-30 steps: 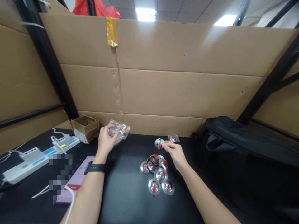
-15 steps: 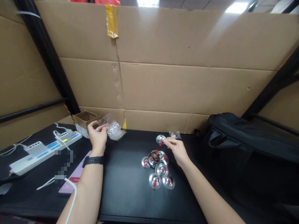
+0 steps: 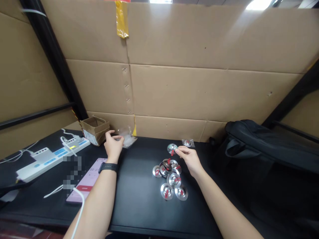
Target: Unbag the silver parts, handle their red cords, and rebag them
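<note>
My right hand (image 3: 189, 160) pinches the edge of a silvery finger cymbal (image 3: 171, 148) with a red loop, held above the black table. Below it lies a loose, overlapping group of several finger cymbals (image 3: 173, 180), most showing red loops. My left hand (image 3: 114, 145), with a dark band on the wrist, is over the back left of the table. Its thumb and fingers are apart beside a heap of clear plastic bags (image 3: 129, 140), and nothing shows between them. A cardboard box (image 3: 96, 127) with its top open stands just behind and left of that hand.
A small clear packet (image 3: 188, 143) lies at the back, near the cardboard wall (image 3: 169, 93). On the right sits a black bag (image 3: 259, 146). A white power strip (image 3: 53, 161), cables and a phone (image 3: 87, 181) with a lit screen occupy the left side.
My left hand has moved right relative to the box. The clear bag near its fingers now lies lower on the heap. My right hand still holds the finger cymbal. The view has shifted slightly.
</note>
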`<state>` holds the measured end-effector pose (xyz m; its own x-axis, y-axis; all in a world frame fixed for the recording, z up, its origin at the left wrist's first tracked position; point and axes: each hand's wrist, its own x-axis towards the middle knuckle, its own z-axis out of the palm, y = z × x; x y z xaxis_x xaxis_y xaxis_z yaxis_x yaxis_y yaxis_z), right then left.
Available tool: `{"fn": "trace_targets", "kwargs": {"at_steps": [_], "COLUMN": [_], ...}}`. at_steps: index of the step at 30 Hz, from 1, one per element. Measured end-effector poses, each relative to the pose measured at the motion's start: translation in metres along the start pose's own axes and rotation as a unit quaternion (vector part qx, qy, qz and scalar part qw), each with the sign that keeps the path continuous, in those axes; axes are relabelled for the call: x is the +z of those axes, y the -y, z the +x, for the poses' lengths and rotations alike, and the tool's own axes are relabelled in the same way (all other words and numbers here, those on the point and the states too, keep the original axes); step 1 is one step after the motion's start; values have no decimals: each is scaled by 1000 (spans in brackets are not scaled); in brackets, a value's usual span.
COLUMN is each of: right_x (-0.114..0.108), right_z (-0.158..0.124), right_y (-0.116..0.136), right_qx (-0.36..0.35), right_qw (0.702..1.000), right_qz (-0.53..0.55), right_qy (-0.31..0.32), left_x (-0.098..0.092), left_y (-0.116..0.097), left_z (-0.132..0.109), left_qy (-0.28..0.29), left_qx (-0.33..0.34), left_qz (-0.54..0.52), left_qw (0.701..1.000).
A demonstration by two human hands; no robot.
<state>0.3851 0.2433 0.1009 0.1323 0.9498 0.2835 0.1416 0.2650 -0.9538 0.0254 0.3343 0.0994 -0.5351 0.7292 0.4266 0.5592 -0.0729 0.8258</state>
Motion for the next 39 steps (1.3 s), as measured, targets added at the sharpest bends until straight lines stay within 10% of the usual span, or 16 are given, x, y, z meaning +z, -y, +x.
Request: {"fn": "trace_targets", "kwargs": {"at_steps": [6,12,16,20,25,30,39], "right_x": [-1,-1,-3,-4,-5,-5,-5], "right_z": [0,1,2,4,5,5,5], "right_y": [-1,0,-2,-6,-6,-6,-7], "right_qx": [-2,-1,7,13,19,16,20], "right_qw": [1000,1000,1000,1000,1000,1000,1000], "right_qz": [-4,-7,-11,-11,-19,-17,-18], "right_qy": [7,4,4,3,-6,-8,-5], "left_x": [6,-15,-29,1,34,4,4], "left_y": [6,-8,-23,-38,-41,-16,18], "left_z": [-4,15,11,-23,-42,-10,7], "left_qy": [-8,-63,157,391,265,80,52], "left_qx": [15,-36,-88,-28,71,57,-9], "left_qz": [80,-201,-329,-205,-95,7,172], "left_qw": [997,977,927,897,957,995,984]}}
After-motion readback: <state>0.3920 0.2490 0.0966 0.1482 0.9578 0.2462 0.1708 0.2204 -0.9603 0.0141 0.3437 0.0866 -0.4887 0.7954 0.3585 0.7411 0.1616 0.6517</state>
